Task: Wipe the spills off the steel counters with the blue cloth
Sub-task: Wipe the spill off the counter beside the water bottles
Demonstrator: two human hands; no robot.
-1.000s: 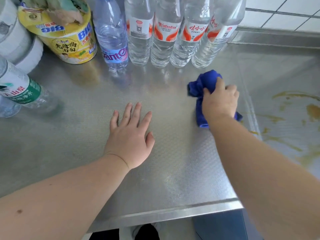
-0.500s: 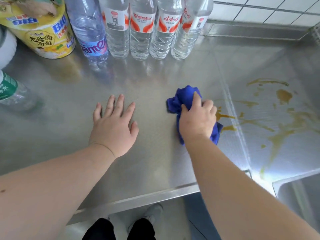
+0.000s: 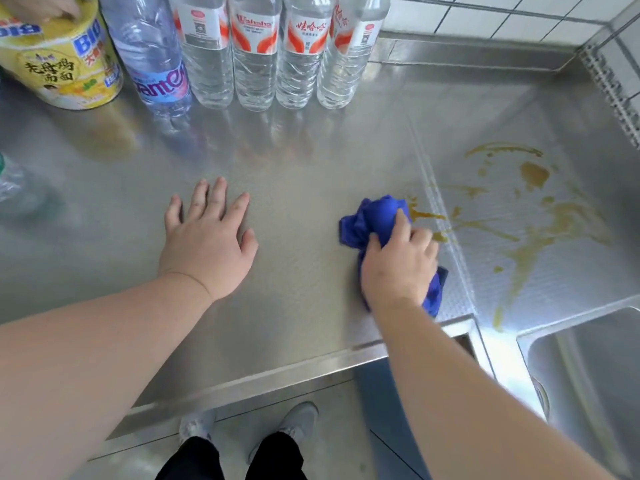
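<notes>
Most of the brown spill lies untouched right of the seam, so the right hand, clenched on the bunched blue cloth at its edge, may smear it toward the sink, while the left hand rests flat, fingers spread.

Back row: four clear water bottles w/ red-and-white labels, upright, side by side, touching. Just left of them a bottle w/ a purple label, also upright. Far left a yellow noodle tub, blue lettering. Another bottle at left edge, blurred, mostly cut off. Sink basin bottom right. White wall tiles top right. Grey shoes & black trouser legs on floor below.
</notes>
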